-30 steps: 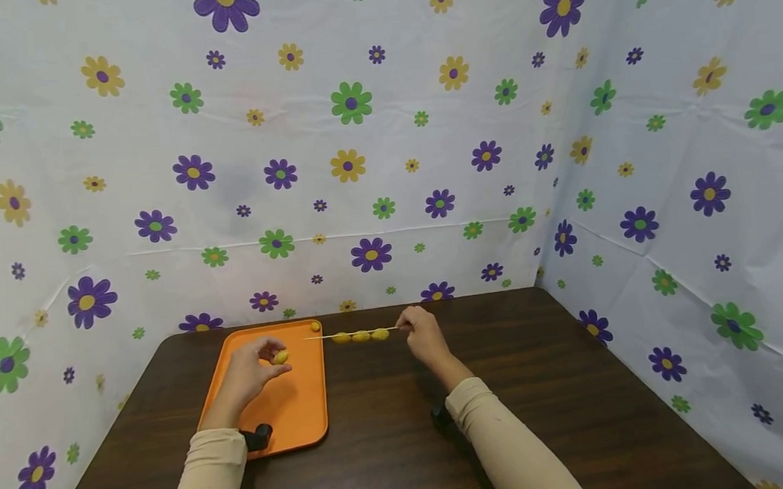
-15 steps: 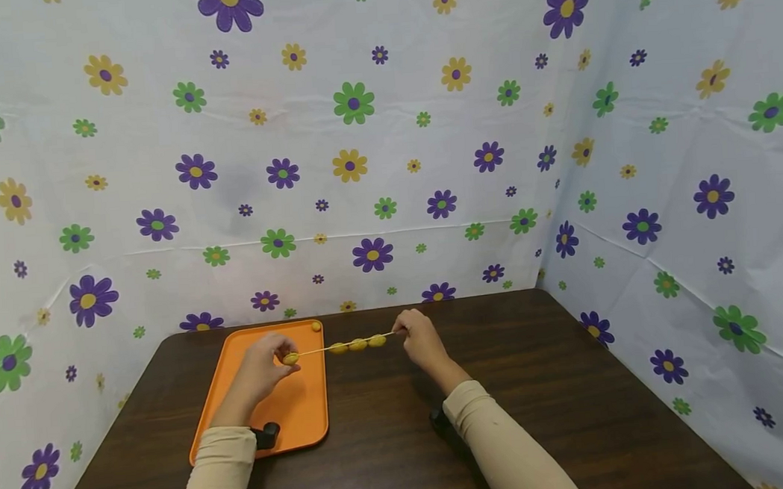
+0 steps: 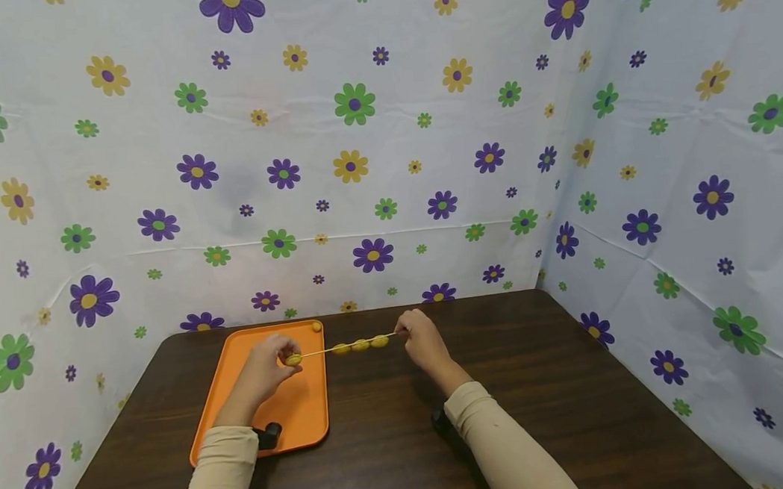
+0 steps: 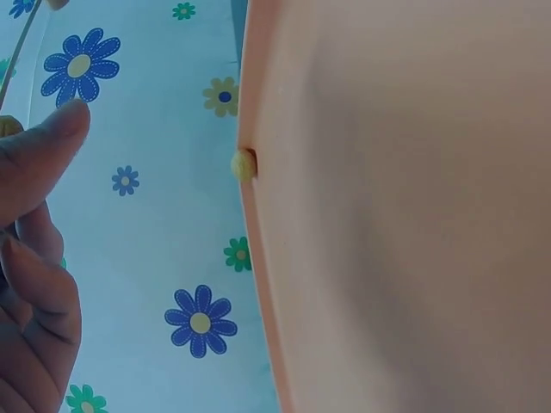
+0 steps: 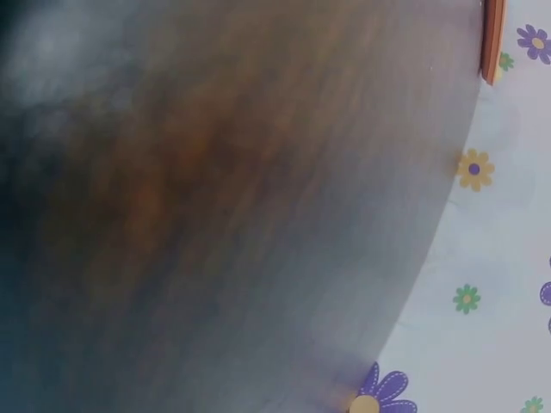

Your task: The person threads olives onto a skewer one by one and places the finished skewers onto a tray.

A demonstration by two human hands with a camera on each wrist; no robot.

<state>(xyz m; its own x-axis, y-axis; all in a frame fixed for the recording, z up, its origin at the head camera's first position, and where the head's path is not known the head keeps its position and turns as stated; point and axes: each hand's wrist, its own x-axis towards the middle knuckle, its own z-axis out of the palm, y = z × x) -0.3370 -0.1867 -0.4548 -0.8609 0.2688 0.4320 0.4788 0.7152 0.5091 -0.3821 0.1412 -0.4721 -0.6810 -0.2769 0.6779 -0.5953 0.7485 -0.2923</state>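
Head view: the left hand [image 3: 264, 366] and the right hand [image 3: 426, 342] face each other, joined by a thin stick [image 3: 320, 351] that runs level or nearly so above the dark table [image 3: 389, 424]. Three yellow pieces [image 3: 360, 345] sit threaded on it, side by side, toward its right end; that much looks done. The right hand pinches the stick's right end in a narrow grip. Over the orange tray [image 3: 301, 418], on the left, thumb and fingers of the left hand pinch a fourth yellow piece [image 3: 294, 360] at the stick's left tip. Whether the point has gone into it is too small to tell, so I would count this one as under way. One loose piece [image 3: 316, 326] lies in the tray's far right corner, not yet threaded.

Left wrist view: the left hand shows at the edge, thumb bent toward the fingers, with only a sliver of yellow behind the thumb and a length of stick beyond. The loose piece rests against the tray's rim, apart from the hand.

Right wrist view: blurred tabletop, a corner of the tray and the flowered cloth [image 5: 516, 232]; neither the right hand's grip nor the stick shows from this side.
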